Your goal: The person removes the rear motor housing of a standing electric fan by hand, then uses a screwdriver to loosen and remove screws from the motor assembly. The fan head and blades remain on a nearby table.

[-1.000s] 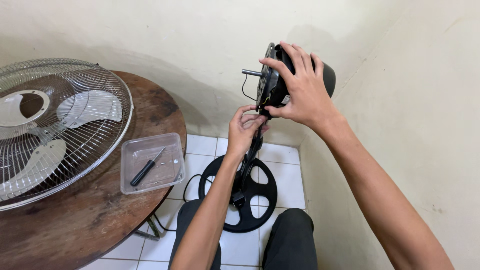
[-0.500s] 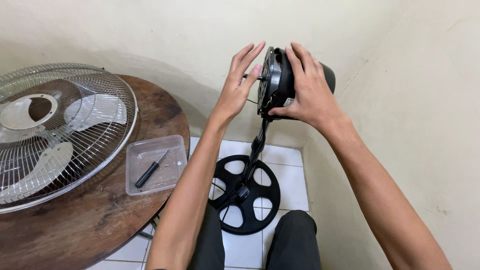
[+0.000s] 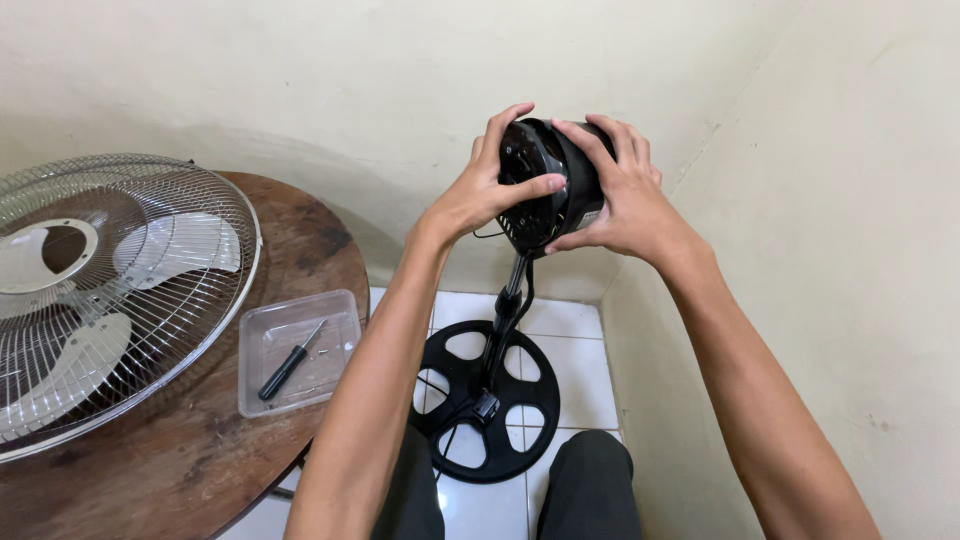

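Observation:
A black fan motor housing sits on top of a black stand pole with a round spoked base on the tiled floor. My left hand grips the housing's front face, thumb across it. On the right side, my right hand wraps around the same housing. The housing's front is turned toward me.
A round wooden table at left carries a wire fan guard with pale blades inside. A clear plastic tray on it holds a black-handled screwdriver. Cream walls meet in a corner behind the stand. My knees are at the bottom.
My left hand went from below the housing up to its front and closed on it. The housing has swung so its front faces me; the shaft no longer shows.

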